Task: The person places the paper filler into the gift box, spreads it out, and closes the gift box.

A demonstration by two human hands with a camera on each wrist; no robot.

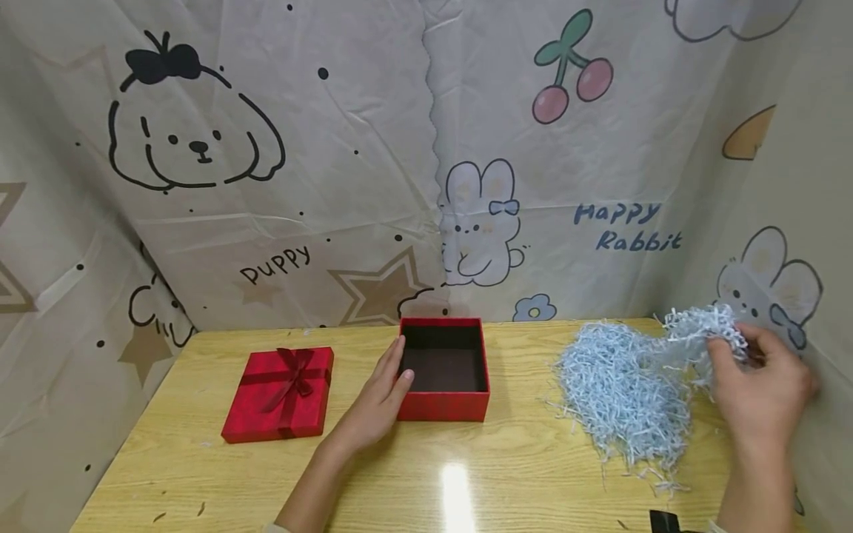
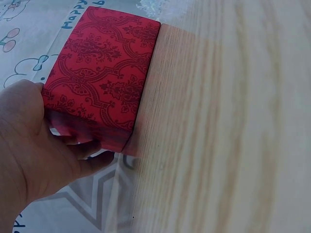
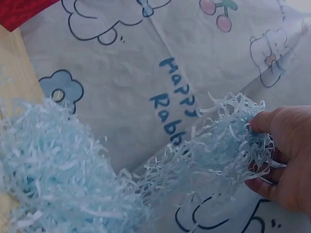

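Observation:
An open red box [image 1: 443, 407] with a dark inside stands mid-table. At its left wall, my left hand [image 1: 376, 400] holds the box, the thumb at the rim and the fingers along the side. The left wrist view shows the patterned red front of the box [image 2: 102, 63] with the left hand [image 2: 43, 141] beside it. On the right lies a heap of pale blue shredded paper [image 1: 623, 385]. My right hand [image 1: 766, 377] pinches a raised tuft of it, whose strands still join the heap. The tuft [image 3: 218, 145] hangs from the right hand's fingers [image 3: 265, 121] in the right wrist view.
A red lid with a dark ribbon bow [image 1: 283, 396] lies left of the box. Printed cloth [image 1: 373, 148] walls the table's back and sides. A small black object [image 1: 663, 521] is at the lower right edge. Dark specks [image 1: 201, 508] mark the front left.

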